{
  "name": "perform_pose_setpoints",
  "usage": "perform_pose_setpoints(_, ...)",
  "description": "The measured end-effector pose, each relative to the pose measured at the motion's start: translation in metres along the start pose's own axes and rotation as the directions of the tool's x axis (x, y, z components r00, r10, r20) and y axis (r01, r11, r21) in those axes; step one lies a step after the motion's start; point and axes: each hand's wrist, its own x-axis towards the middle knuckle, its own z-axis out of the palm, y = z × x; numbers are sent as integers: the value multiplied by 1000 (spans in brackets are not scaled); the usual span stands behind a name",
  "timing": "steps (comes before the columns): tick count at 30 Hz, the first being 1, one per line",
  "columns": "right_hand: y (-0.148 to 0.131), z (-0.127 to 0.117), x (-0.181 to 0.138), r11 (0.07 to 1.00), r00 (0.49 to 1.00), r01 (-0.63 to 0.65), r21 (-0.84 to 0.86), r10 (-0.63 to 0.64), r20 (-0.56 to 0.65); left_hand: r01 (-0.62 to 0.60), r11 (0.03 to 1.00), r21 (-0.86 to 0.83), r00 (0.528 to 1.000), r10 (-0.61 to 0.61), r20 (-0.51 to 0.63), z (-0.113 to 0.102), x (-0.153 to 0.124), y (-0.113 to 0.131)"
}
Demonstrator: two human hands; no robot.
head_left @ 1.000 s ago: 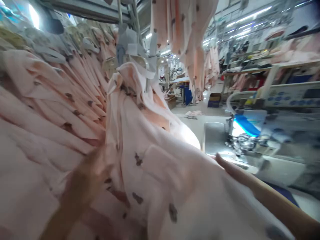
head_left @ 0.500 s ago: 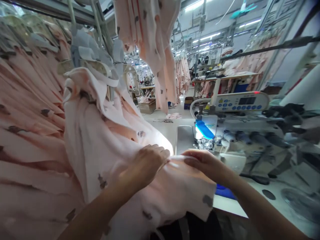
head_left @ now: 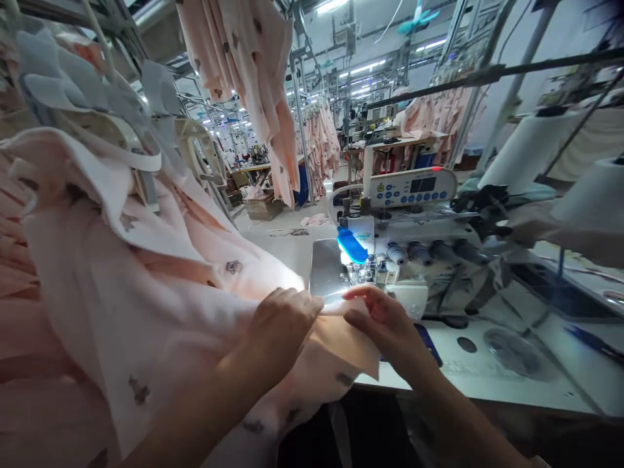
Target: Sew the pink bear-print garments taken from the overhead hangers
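Note:
A pale pink garment piece with small dark printed motifs (head_left: 195, 325) hangs from a clip at the left and stretches across to the sewing machine's front. My left hand (head_left: 285, 325) is closed on its edge, fingers curled over the cloth. Close by on the right, my right hand (head_left: 385, 318) has its thumb and forefinger apart at the same edge, the cloth lying loosely by the fingertips. Just beyond both hands are the machine's metal plate (head_left: 324, 266) and its lit needle area under a blue guard (head_left: 351, 246).
A control panel (head_left: 412, 186) tops the sewing machine, with tension knobs (head_left: 419, 252) below. Large white thread cones (head_left: 529, 153) stand at right. More pink pieces (head_left: 253, 78) hang overhead. A white clip hanger (head_left: 102, 130) is at upper left.
The view has swung right, so the machine appears further left. My right hand's thumb and forefinger have parted from their pinch on the cloth edge. My left hand keeps its hold.

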Motion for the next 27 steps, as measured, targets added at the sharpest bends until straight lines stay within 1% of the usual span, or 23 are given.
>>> perform_pose_setpoints(1, 0, 5, 0, 997, 998, 7, 71, -3, -56, -10, 999, 30, 1000, 10, -3, -4, 0, -1)
perform_pose_setpoints(2, 1, 10, 0, 994, 993, 28, 104, -16, -113, -7, 998, 55, 1000, 7, 0, -8, 0, -2)
perform_pose_setpoints(3, 3, 14, 0, 993, 986, 54, 104, -37, -162, 17, 997, 69, 1000, -18, 3, -12, 1, -3)
perform_pose_setpoints(5, 8, 18, 1, 994, 968, 105, 41, -92, -232, 96, 994, 52, 995, -96, -12, -13, 4, -3)
perform_pose_setpoints(7, 18, 15, 1, 985, 941, 145, -94, -167, -296, 168, 986, -7, 985, -168, -29, -5, 11, 1)
perform_pose_setpoints(8, 26, 11, 1, 968, 911, 161, -191, -221, -349, 197, 980, -40, 980, -198, -25, 4, 16, 5)
perform_pose_setpoints(9, 34, 6, 2, 941, 870, 164, -297, -280, -406, 219, 974, -66, 975, -220, -15, 14, 23, 8)
perform_pose_setpoints(11, 49, -6, 6, 863, 783, 124, -489, -388, -486, 251, 964, -88, 968, -250, 20, 36, 37, 15)
perform_pose_setpoints(12, 56, -11, 9, 826, 754, 95, -555, -424, -502, 263, 961, -89, 965, -261, 27, 46, 45, 17)
perform_pose_setpoints(13, 61, -15, 14, 800, 745, 71, -596, -440, -501, 268, 960, -87, 963, -266, 29, 54, 52, 18)
perform_pose_setpoints(16, 66, -22, 29, 766, 766, 28, -642, -429, -479, 275, 958, -82, 961, -274, 28, 67, 68, 10)
perform_pose_setpoints(18, 65, -22, 30, 726, 750, 5, -688, -458, -477, 268, 959, -90, 963, -268, 16, 69, 75, 1)
perform_pose_setpoints(19, 64, -20, 27, 679, 727, 16, -734, -512, -457, 257, 961, -99, 966, -258, 6, 70, 78, -4)
perform_pose_setpoints(20, 64, -17, 20, 615, 702, 48, -787, -581, -412, 243, 964, -111, 969, -245, -7, 71, 79, -8)
perform_pose_setpoints(21, 65, -13, 11, 544, 693, 91, -834, -636, -339, 226, 966, -122, 973, -231, -22, 72, 80, -11)
perform_pose_setpoints(22, 67, -8, 1, 476, 710, 132, -870, -657, -252, 207, 969, -135, 975, -215, -50, 72, 79, -12)
perform_pose_setpoints(23, 69, -3, -11, 421, 747, 160, -893, -643, -170, 181, 972, -149, 977, -195, -86, 71, 77, -11)
perform_pose_setpoints(24, 70, 3, -22, 389, 791, 174, -905, -602, -107, 149, 976, -159, 977, -170, -129, 69, 73, -8)
perform_pose_setpoints(25, 71, 7, -31, 386, 830, 175, -906, -553, -76, 106, 978, -177, 974, -138, -178, 66, 67, -3)
perform_pose_setpoints(26, 70, 11, -39, 416, 854, 178, -892, -515, -70, 55, 977, -206, 970, -101, -221, 61, 58, 3)
perform_pose_setpoints(27, 67, 13, -45, 481, 865, 203, -853, -496, -74, -1, 970, -242, 967, -61, -247, 56, 48, 10)
